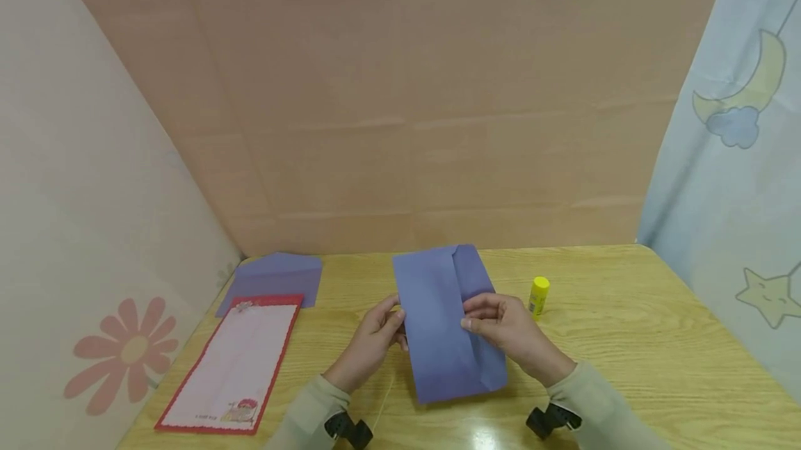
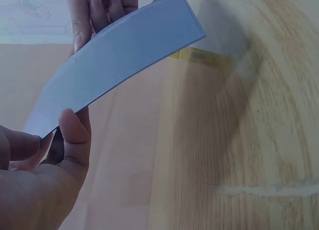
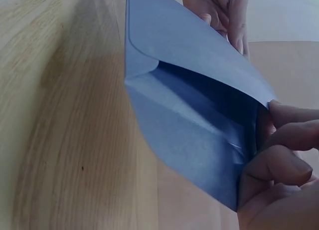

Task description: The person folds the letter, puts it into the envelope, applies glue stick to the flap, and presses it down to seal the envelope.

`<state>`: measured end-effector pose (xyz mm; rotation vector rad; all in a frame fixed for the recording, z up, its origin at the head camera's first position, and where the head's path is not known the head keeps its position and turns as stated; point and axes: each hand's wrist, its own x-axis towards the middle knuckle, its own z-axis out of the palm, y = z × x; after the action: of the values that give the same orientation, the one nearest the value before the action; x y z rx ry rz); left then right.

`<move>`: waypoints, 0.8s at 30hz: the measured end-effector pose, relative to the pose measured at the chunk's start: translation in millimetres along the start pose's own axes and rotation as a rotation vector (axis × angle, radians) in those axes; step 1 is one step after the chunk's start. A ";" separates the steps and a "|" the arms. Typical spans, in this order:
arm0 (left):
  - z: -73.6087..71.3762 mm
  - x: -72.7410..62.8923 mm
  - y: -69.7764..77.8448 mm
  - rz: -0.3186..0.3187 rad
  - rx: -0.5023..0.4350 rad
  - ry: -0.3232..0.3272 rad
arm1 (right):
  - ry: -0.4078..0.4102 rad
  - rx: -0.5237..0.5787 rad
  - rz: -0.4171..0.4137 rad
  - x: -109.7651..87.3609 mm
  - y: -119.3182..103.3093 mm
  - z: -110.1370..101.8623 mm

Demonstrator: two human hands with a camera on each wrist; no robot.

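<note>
Both hands hold a blue-purple envelope (image 1: 432,325) above the table, tilted, with its unfolded flap towards the right. My left hand (image 1: 369,342) pinches the envelope's left edge between thumb and fingers. On the opening side, my right hand (image 1: 510,335) grips the mouth, its thumb on the front panel's edge. The right wrist view shows the envelope's mouth (image 3: 209,95) gaping apart, with a right fingertip partly hidden inside. From the left wrist view only the plain outer face (image 2: 114,55) shows, slightly bowed.
At the left of the wooden table (image 1: 626,366) lies a red-bordered letter sheet (image 1: 228,366). Behind it is a second purple envelope (image 1: 281,283), partly covered by the sheet. A yellow glue stick (image 1: 539,297) stands upright beyond my right hand. Cloth-like walls surround the table.
</note>
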<state>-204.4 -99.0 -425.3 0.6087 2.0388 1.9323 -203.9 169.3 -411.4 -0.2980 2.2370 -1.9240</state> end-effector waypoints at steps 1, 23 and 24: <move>0.3 -0.1 -0.4 -0.002 -0.001 0.001 | 0.003 0.003 0.001 -0.2 0.1 0.4; 4.6 1.9 -1.0 -0.037 0.110 0.239 | 0.066 -0.045 0.002 3.2 -1.4 0.1; 4.1 2.0 -1.2 -0.039 0.106 0.232 | 0.054 -0.043 -0.003 3.2 -1.7 -0.5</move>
<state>-204.3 -94.5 -426.6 0.3786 2.2855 1.9622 -207.0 168.7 -409.7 -0.2577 2.3155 -1.9097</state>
